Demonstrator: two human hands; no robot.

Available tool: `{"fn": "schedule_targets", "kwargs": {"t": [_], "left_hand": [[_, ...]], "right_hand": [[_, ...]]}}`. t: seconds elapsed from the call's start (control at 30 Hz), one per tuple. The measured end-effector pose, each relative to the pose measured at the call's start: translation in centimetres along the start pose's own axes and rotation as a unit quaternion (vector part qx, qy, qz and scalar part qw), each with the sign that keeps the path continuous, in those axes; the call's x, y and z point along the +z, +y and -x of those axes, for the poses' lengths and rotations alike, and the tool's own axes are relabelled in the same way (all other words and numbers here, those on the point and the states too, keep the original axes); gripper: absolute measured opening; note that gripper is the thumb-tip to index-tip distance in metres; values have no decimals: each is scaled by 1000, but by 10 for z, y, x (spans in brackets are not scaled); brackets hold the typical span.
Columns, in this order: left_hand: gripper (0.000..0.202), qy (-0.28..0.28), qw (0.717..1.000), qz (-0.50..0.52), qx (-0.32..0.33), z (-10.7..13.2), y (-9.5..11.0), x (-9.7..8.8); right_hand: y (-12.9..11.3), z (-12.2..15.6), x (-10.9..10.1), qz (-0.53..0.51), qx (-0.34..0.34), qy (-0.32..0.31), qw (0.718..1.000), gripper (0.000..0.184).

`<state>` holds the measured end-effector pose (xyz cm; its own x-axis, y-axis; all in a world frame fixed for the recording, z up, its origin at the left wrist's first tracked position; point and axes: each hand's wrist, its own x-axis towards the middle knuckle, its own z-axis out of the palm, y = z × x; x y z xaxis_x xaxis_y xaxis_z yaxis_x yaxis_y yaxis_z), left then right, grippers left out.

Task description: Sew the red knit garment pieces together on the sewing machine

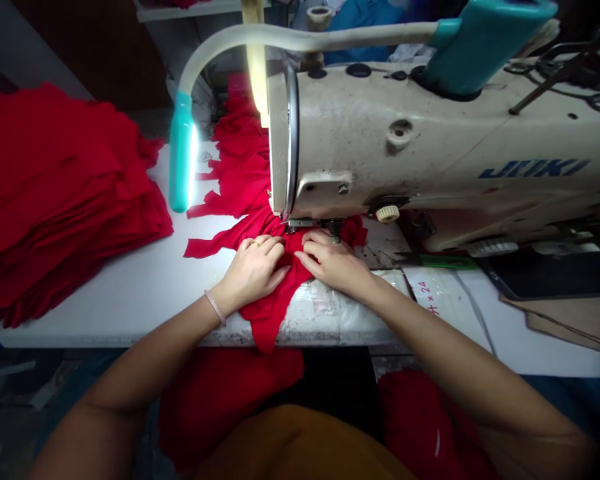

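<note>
A piece of red fabric (pixel 266 325) lies under the needle end of a sewing machine (pixel 350 127), and its lower corner hangs over the table's front edge. My left hand (pixel 254 270) grips the cloth just left of the presser foot (pixel 293 228), fingers curled and thumb pointing right. On the other side, my right hand (pixel 333 261) holds the same cloth close to the foot, with thumb and forefinger bent toward each other. The needle itself cannot be made out. Behind the foot, more red pieces (pixel 237 170) trail away in a bunched strip.
A tall stack of red fabric (pixel 65 207) fills the table's left side. A lit teal lamp (pixel 181 157) on a bent neck hangs beside the machine head. To the right lie a green-handled tool (pixel 447 261) and a dark phone-like slab (pixel 555 273). Red cloth (pixel 230 400) rests below the edge.
</note>
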<state>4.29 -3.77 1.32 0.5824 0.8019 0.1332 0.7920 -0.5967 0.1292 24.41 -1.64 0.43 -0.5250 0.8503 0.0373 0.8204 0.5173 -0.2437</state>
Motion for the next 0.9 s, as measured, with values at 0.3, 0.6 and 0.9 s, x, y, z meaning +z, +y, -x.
{"fn": "schedule_targets", "kwargs": {"t": [0.3, 0.6, 0.9], "left_hand": [[44, -19, 998, 56, 16, 2, -26, 3], [27, 84, 992, 2, 94, -4, -15, 5], [26, 40, 996, -55, 63, 13, 5, 10]], "right_hand": [[-4, -1, 11, 24, 35, -10, 999, 55], [-12, 27, 20, 29, -106, 110, 988, 35], [12, 104, -13, 15, -113, 243, 963, 23]]}}
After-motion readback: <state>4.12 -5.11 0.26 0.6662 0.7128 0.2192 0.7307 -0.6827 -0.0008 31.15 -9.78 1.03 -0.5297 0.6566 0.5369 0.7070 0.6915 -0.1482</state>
